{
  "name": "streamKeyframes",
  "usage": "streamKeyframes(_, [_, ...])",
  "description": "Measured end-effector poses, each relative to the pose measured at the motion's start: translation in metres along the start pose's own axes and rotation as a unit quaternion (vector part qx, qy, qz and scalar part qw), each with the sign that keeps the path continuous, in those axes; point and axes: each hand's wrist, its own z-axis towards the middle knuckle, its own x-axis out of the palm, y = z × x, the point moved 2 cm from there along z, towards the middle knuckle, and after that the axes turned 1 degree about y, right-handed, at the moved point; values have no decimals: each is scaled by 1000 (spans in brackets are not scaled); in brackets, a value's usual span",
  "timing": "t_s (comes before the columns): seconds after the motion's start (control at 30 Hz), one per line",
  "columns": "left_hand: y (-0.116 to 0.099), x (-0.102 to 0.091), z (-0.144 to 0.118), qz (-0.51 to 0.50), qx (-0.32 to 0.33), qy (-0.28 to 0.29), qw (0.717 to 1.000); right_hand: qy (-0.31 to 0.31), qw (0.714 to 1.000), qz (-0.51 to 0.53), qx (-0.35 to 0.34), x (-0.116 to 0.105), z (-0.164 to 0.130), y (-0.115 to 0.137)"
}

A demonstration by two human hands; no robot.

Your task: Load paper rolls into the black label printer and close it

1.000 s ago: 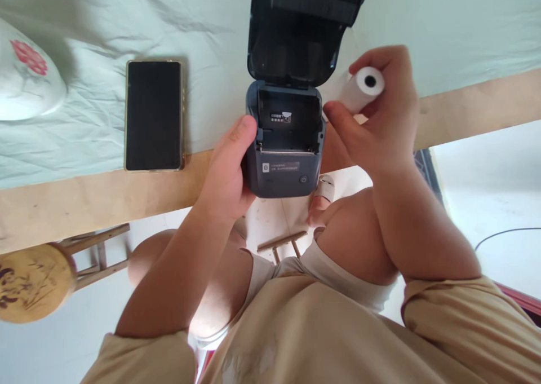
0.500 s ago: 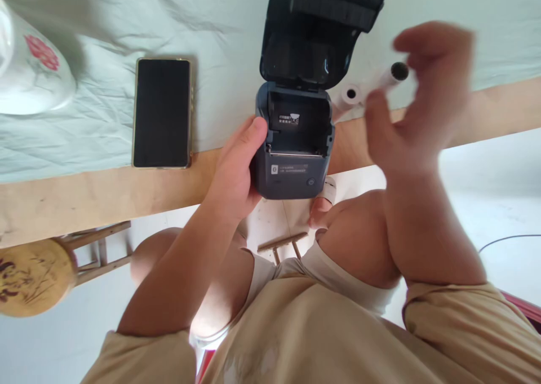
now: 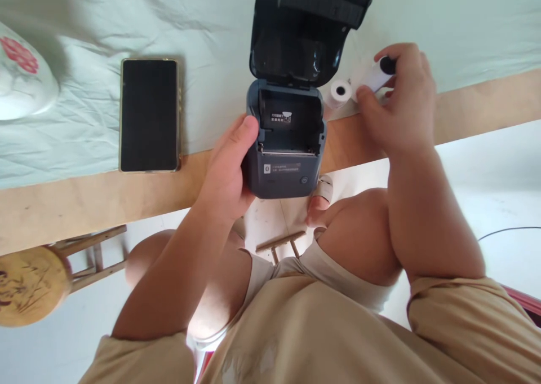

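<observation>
Roll swap beside the open printer

Our right hand (image 3: pixel 401 113) has set the white roll (image 3: pixel 340 90) down at the printer's (image 3: pixel 287 147) 2 o'clock, its grip now pinching a dark-cored tube (image 3: pixel 380 73); our left hand (image 3: pixel 226 175) still steadies the printer on the counter (image 3: pixel 105 195).

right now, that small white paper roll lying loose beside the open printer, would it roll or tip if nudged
The paper roll lies on its curved side, hollow core facing the camera, so a nudge would likely roll it, not tip it. It looks small and probably light. The wrinkled cloth beneath may slow it, though the table edge is close.
</observation>
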Motion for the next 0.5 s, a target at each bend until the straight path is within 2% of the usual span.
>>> streamKeyframes(0.07, [1,-2,0,7,16,-15,1000,-28,995,83,-43,-2,-1,4])
streamKeyframes(0.13, [1,-3,0,22,17,-21,999,-62,976,198,-70,-6,-3,9])
streamKeyframes(0.2, [2,-3,0,34,18,-22,999,-65,940,335,-17,-7,-3,12])
streamKeyframes(0.3, [2,-2,-1,20,22,-17,999,-10,856,501,130,-3,-1,15])
streamKeyframes(0.33, [2,-1,-1,10,21,-15,1000,7,838,525,148,-2,-1,18])
streamKeyframes(0.4, [2,1,-1,-2,16,-11,1000,17,831,545,115,-1,-3,23])
streamKeyframes(0.5, [1,3,-2,1,9,-11,1000,-24,860,508,-37,-4,-10,32])
